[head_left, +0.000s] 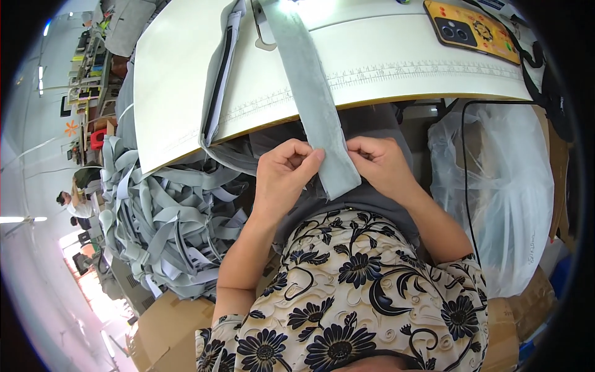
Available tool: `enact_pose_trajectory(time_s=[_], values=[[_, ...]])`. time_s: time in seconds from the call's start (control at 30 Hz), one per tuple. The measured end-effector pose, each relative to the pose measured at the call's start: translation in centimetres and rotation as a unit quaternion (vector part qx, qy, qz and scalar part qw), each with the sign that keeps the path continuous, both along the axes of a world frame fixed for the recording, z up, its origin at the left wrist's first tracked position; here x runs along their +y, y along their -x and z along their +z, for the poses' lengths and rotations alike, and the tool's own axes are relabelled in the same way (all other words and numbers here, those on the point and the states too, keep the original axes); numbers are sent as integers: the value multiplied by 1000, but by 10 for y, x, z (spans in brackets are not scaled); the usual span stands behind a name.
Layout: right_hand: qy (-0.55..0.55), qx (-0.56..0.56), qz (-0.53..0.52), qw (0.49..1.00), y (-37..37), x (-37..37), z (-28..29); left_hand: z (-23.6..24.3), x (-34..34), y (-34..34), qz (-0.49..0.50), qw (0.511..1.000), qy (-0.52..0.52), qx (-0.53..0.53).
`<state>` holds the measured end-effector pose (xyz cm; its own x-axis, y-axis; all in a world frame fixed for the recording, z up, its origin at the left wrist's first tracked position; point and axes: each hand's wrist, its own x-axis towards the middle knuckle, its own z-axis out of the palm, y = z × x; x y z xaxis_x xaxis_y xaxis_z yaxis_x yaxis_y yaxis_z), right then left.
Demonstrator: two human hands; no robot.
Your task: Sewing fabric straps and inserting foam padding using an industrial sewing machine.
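Observation:
A long pale grey fabric strip (310, 87) runs from the bright top of the white worktable (167, 74) over its front edge, its lower end above my lap. My left hand (285, 177) pinches the strip's left edge with thumb and curled fingers. My right hand (379, 167) grips the opposite edge, fingertips partly hidden by the fabric. Left of the strip, a folded grey piece with a dark zipper-like line (220, 74) lies across the table and hangs over its edge. Beside it is a metal plate (266, 45).
A printed ruler (409, 68) runs along the table. A yellow-orange phone (471, 31) lies top right. A heap of grey strips (173, 217) is at my left, cardboard (167, 328) below. Clear plastic (502, 186) and a black cable are at right. A person (77, 192) is far left.

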<state>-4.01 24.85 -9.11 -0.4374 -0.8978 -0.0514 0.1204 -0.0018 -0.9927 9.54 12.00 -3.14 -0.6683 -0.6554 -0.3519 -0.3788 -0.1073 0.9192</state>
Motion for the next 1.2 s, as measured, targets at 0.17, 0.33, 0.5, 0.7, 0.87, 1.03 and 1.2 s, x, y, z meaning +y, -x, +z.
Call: enact_pose_trajectory(time_s=[0.17,0.33,0.5,0.7,0.87,1.03,1.2], values=[[186,548,-135,804,24,-9,4,5,-3,1,-26,998,32,-36],[230,617,-43,751,32,-6,14,15,-14,-3,-125,982,93,-105],[251,616,-3,747,33,-3,31,40,-60,35,-194,874,445,14],[266,603,26,752,28,0,32,14,-106,86,-253,746,613,57],[262,583,39,768,24,3,35,19,-105,88,-275,738,616,33],[255,570,49,780,27,2,39,24,-108,92,-284,729,622,30],[244,575,47,779,40,-17,48,27,-125,104,-279,737,615,31]])
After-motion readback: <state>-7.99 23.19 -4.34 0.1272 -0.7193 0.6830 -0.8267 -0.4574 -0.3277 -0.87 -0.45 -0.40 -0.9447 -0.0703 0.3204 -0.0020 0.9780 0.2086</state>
